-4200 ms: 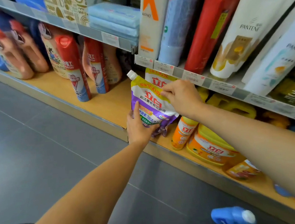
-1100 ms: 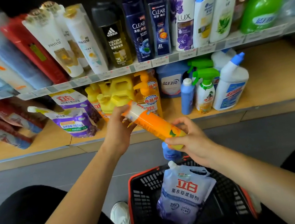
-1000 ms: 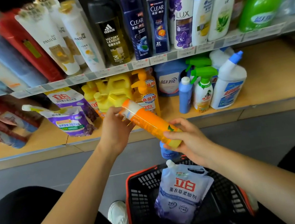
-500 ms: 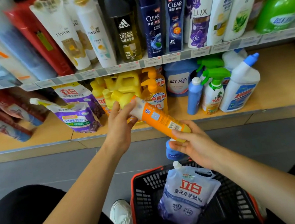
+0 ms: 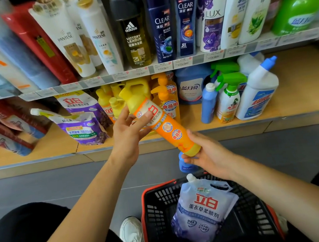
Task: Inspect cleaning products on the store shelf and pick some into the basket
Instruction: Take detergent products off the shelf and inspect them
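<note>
I hold an orange dish-soap bottle (image 5: 165, 126) with a yellow cap tilted in front of the lower shelf, label facing me. My left hand (image 5: 128, 132) grips its upper part near the cap, thumb across the label. My right hand (image 5: 208, 155) cups and grips its base. Below them on the floor stands a black basket with a red rim (image 5: 155, 201), holding a pale blue refill pouch (image 5: 202, 209). A blue bottle (image 5: 184, 165) shows partly behind my right hand.
The lower wooden shelf (image 5: 300, 89) carries purple refill pouches (image 5: 82, 127), yellow soap bottles (image 5: 111, 104), green spray bottles (image 5: 229, 95) and a white-blue cleaner (image 5: 257, 93). Shampoo bottles (image 5: 165, 24) line the upper shelf. My white shoe (image 5: 132, 235) is beside the basket.
I put the purple pouch back and took up the orange bottle. In the last second both hands turned it so its front label faces me, and lifted the cap end.
</note>
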